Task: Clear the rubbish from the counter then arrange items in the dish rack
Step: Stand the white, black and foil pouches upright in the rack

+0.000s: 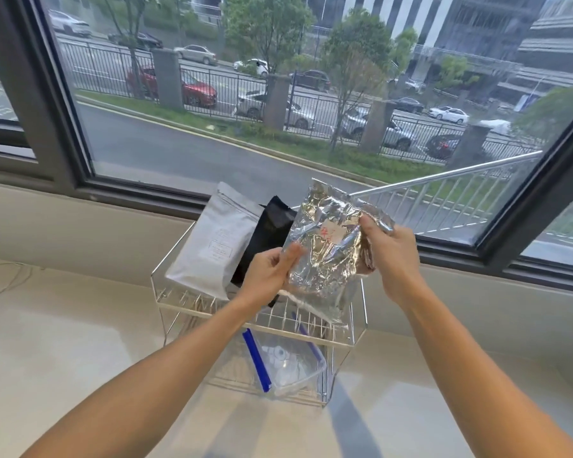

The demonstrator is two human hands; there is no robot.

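From the head view, you have both hands on the silver foil pouch [328, 256], holding it above the right end of the dish rack's [186, 304] upper tier. Your left hand [272, 269] pinches the pouch's left edge between thumb and fingers; your right hand [389, 252] is clenched around its upper right edge, with the foil crumpled under the grip. The pouch stands nearly upright, its long axis running top to bottom with a slight lean, sealed top toward the window [278, 94] and lower corner dipping toward the rack wires. A small label with red marks faces you.

The counter [63, 342] shows no rubbish that you can see from here, so you look to be in the second step, arranging items in the rack. The white pouch [212, 242] and the black pouch [268, 236] already stand in the upper tier, leaning back toward the window, the black one just beside the white. A clear lidded container [288, 365] with blue clips sits in the lower tier.

Your next move likely calls for lowering the foil pouch bottom edge first into the space to the right of the black pouch, keeping it upright so that it leans like the other two. Watch that the crumpled foil does not catch on the wires or tip its neighbours.
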